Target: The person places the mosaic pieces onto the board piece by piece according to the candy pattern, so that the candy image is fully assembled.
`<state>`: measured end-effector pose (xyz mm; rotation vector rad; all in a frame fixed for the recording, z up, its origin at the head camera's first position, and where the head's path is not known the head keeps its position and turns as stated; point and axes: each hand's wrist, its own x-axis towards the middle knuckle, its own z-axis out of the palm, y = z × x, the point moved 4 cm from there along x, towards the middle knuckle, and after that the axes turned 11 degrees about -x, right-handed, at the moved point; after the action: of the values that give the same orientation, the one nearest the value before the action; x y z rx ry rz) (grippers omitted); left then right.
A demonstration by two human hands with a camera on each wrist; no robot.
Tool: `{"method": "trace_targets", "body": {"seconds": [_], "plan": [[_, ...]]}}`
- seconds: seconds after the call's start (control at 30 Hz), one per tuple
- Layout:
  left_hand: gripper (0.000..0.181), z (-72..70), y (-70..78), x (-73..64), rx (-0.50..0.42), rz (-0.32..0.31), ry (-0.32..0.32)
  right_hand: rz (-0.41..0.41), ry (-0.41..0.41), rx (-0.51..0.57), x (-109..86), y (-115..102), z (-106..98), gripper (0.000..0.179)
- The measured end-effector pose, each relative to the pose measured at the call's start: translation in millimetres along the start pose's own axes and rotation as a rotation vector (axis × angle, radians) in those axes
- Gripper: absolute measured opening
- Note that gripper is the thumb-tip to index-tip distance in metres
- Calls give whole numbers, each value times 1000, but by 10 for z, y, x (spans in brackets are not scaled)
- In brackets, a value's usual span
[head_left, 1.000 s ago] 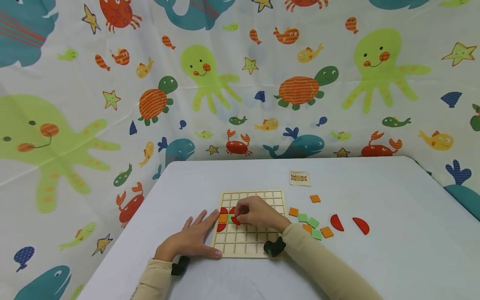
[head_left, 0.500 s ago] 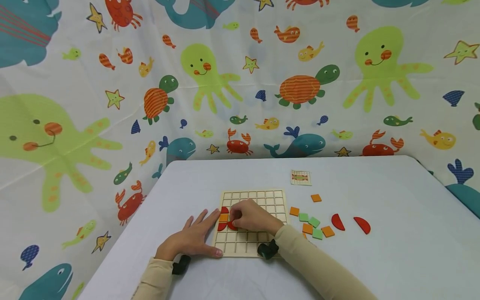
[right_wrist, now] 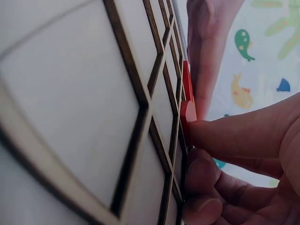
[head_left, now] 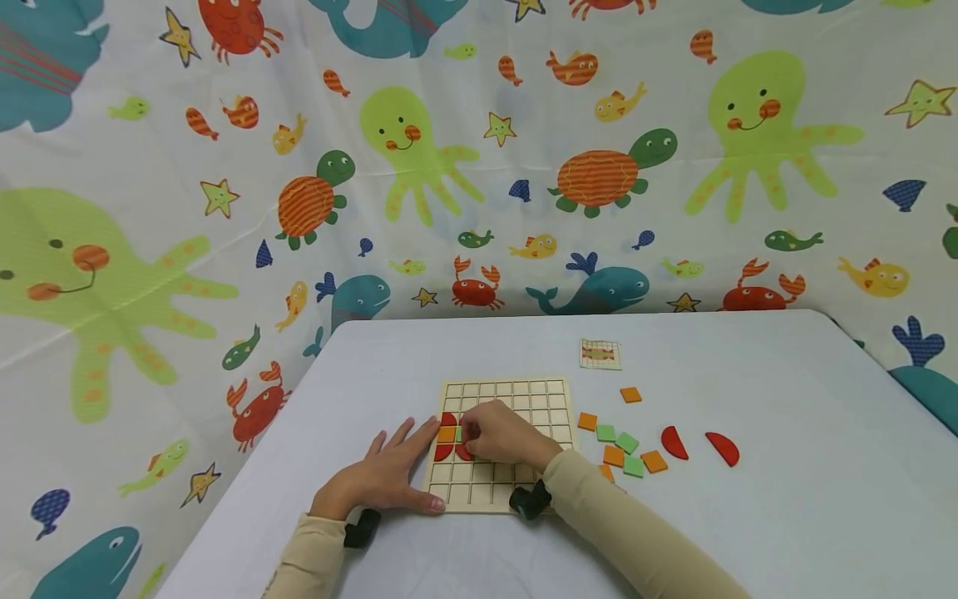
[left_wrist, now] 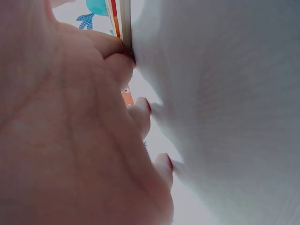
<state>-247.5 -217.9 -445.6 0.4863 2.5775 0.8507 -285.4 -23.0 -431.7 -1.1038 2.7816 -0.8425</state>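
A pale wooden grid board (head_left: 516, 491) lies on the table. My left hand (head_left: 389, 478) rests beside it with fingers spread, fingertips at its left edge and the thumb at the near left corner. Over the board's left part, my right hand (head_left: 505, 434) has its fingers curled down. Its thumb touches a red half-round piece (right_wrist: 189, 111) in the right wrist view, fingertips close to the piece's edge. To the left on the board sit an orange square (head_left: 446, 434) between two red rounded pieces, and a green square (head_left: 459, 434) partly hidden by the fingers.
Right of the board lie loose orange squares (head_left: 654, 462), green squares (head_left: 633, 466) and two red half-round pieces (head_left: 722, 449). A small pattern card (head_left: 600, 355) lies farther back. Behind the table hangs a sea-animal cloth (head_left: 479, 166).
The right hand has moved slightly left and lowered the red piece from above the green square to the cell just in front of it. The left hand has stayed in place.
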Motion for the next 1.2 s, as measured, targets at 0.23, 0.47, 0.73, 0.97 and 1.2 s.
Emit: {"method": "trace_targets", "body": {"seconds": [0.23,0.47,0.73,0.97,1.2], "plan": [[125,0,7,8,9,1,-2,16,-12,-14,-12,-15,-3,9],[125,10,4,21,19,1,4,0,-14,-49,-28,-31,-4,9],[125,24,-4,25,22,2,5,2,12,-15,-42,8,-9,11],[125,32,-9,19,17,-14,3,35,32,-23,-94,140,-168,11],[125,29,-15,19,15,-19,8,86,99,32,-206,393,-510,5]]}}
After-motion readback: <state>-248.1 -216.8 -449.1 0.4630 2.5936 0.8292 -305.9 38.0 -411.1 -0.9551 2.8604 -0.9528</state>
